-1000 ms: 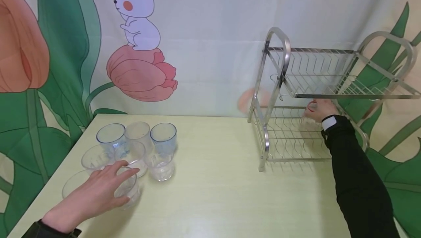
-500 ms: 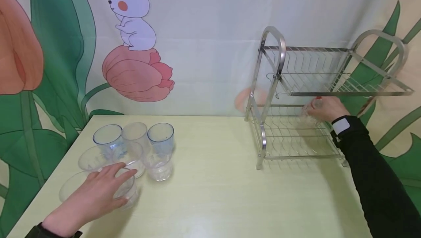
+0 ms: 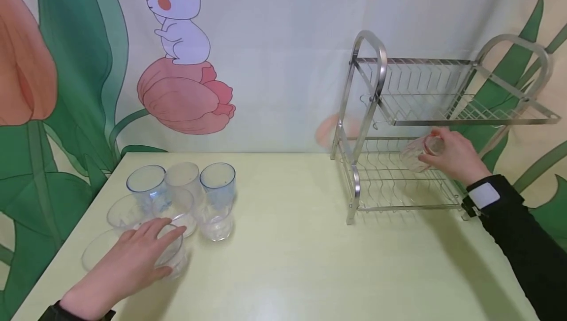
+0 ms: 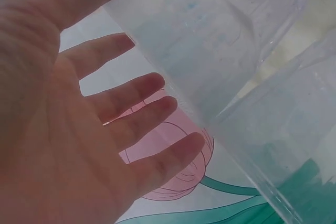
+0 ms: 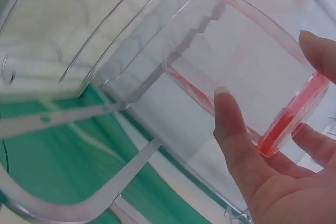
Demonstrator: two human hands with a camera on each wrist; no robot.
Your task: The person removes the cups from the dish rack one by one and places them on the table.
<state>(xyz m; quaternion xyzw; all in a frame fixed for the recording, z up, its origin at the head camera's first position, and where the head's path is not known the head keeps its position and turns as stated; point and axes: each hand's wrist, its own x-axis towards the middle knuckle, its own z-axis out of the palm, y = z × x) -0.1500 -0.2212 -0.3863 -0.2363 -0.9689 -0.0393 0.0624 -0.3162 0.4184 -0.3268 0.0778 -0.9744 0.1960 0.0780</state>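
Observation:
My right hand (image 3: 458, 158) holds a clear glass (image 3: 413, 155) with a pinkish-red base. The fingers and thumb are around its base end in the right wrist view, and the glass (image 5: 247, 61) lies tilted, mouth pointing away from the palm. It hangs between the two tiers of the metal dish rack (image 3: 407, 208), at the right side. On the left, my left hand (image 3: 133, 259) hovers over the nearest clear glasses, fingers spread. In the left wrist view its fingers (image 4: 152, 111) are loosely extended beside a clear glass (image 4: 210, 30); the hand hides part of these glasses in the head view.
Several more glasses stand grouped at the table's left, including a blue-tinted glass (image 3: 218, 183) and another blue-tinted glass (image 3: 148, 183). The rack's upper tier (image 3: 478, 122) overhangs the right hand. A printed cloth (image 3: 274, 65) hangs behind the table (image 3: 283, 242).
My right hand has drawn rightward and slightly toward me with the glass, which shows more plainly beneath the upper tier. The left hand stays in nearly the same place over the glasses.

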